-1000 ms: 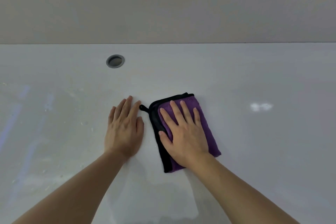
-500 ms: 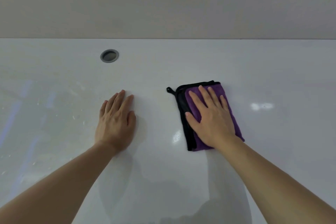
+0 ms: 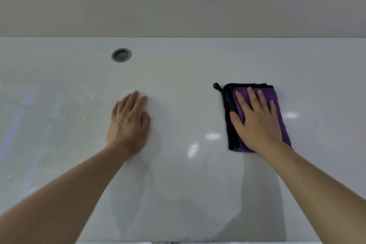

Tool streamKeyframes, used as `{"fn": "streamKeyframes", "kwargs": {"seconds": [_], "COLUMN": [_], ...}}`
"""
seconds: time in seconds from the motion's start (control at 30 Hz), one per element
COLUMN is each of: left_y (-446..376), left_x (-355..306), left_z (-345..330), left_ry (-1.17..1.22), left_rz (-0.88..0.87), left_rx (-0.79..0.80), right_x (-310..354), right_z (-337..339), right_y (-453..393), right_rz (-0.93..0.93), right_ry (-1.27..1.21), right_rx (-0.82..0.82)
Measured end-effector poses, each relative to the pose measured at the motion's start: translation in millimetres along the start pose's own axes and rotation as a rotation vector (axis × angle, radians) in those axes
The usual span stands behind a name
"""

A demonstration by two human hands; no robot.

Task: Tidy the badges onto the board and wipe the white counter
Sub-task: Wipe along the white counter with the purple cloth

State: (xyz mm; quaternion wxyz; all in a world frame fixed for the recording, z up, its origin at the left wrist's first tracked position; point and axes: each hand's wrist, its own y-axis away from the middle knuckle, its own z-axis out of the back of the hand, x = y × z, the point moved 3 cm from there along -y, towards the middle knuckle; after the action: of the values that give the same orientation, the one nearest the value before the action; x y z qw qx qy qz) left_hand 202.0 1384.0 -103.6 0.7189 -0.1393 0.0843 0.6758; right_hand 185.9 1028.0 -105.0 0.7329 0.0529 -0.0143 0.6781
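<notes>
A folded purple cloth (image 3: 279,103) with a black edge and a small loop lies on the glossy white counter (image 3: 188,85), right of centre. My right hand (image 3: 255,123) presses flat on it, fingers straight and spread. My left hand (image 3: 128,123) rests flat on the bare counter left of centre, fingers straight, holding nothing. No badges or board are in view.
A round grey grommet hole (image 3: 121,55) sits in the counter at the back left. A plain beige wall (image 3: 182,0) rises behind the counter's far edge. Faint smears and specks show on the counter's left part (image 3: 59,109). The near edge runs along the bottom.
My right hand has slid the cloth to the right, away from my left hand. My left hand has stayed flat in about the same place.
</notes>
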Motion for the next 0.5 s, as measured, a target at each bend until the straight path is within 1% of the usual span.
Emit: {"fn": "streamKeyframes", "kwargs": {"seconds": [0.1, 0.27, 0.4, 0.5], "left_y": [1, 2, 9, 13], "left_x": [-1, -3, -4, -8], "left_z": [0, 4, 9, 11], "left_ry": [0.002, 0.020, -0.030, -0.033], "left_rz": [-0.004, -0.022, 0.021, 0.052], "left_rx": [-0.012, -0.063, -0.118, -0.112], "right_x": [22, 78, 123, 147], "right_z": [-2, -6, -15, -19], "right_y": [20, 65, 98, 116], "right_rz": [0.036, 0.153, 0.227, 0.255], "right_ry": [0.001, -0.023, -0.069, -0.088], "right_rx": [0.013, 0.040, 0.041, 0.040]}}
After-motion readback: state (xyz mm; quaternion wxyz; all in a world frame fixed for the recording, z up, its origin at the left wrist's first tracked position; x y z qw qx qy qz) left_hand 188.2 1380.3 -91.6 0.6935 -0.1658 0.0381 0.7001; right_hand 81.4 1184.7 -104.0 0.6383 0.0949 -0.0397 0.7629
